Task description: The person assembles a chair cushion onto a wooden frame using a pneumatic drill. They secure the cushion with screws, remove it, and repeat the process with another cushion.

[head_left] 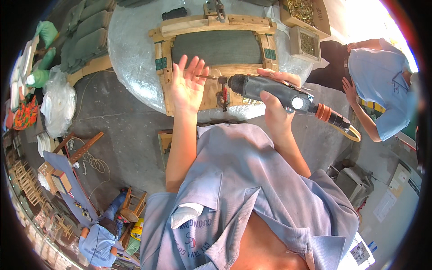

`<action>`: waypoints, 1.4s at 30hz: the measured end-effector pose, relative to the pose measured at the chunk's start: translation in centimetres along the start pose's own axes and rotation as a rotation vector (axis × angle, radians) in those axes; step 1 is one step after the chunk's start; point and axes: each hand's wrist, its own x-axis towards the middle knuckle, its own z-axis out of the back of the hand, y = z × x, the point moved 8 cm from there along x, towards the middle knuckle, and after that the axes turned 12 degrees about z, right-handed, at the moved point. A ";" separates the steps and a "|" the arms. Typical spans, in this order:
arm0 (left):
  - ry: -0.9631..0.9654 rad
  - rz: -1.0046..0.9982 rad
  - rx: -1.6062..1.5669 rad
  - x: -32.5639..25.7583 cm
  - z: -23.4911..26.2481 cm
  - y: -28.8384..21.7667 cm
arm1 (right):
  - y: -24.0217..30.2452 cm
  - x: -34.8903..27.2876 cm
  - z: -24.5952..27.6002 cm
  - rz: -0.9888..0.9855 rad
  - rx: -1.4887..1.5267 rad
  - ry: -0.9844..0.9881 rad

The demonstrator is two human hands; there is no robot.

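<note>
My right hand point(278, 110) grips a black air drill point(261, 86), thumb on the near side and fingers over the far side. The drill lies roughly level, and its thin bit point(207, 77) points left toward my other hand. Palm up, my left hand point(189, 85) is open with fingers apart, close to the bit's tip; whether they touch, I cannot tell. Beneath both hands lies a wooden frame point(216, 69) around a dark grey-green panel point(218, 45). A red and metal clamp point(224, 95) sits on its near side, another metal clamp point(219, 11) at its far side.
The frame rests on a round, plastic-wrapped table point(130, 58). Boxes of small metal parts point(306, 42) stand at the far right. A person in a blue shirt point(380, 76) is beside the table on the right. Stacked dark cushions point(90, 33) lie far left; an air hose point(353, 135) trails from the drill.
</note>
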 end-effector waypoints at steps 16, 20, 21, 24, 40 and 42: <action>0.039 0.257 -0.120 1.0 3.3 2.4 | -0.4 1.5 0.5 -0.042 -0.004 -0.031; 0.099 0.273 -0.082 1.3 3.8 1.9 | -0.3 1.6 0.6 -0.062 0.020 -0.057; 0.089 0.264 -0.056 1.3 3.7 1.8 | -0.3 1.6 0.6 -0.061 0.022 -0.059; 0.062 0.222 -0.035 1.1 3.1 1.4 | -0.4 1.6 0.6 -0.048 0.004 -0.051; 0.040 0.196 0.163 0.6 3.1 1.1 | -1.9 2.0 0.4 -0.147 -0.101 0.006; 0.077 0.245 0.155 0.6 2.9 1.0 | -2.4 2.7 -0.3 -0.145 -0.117 0.042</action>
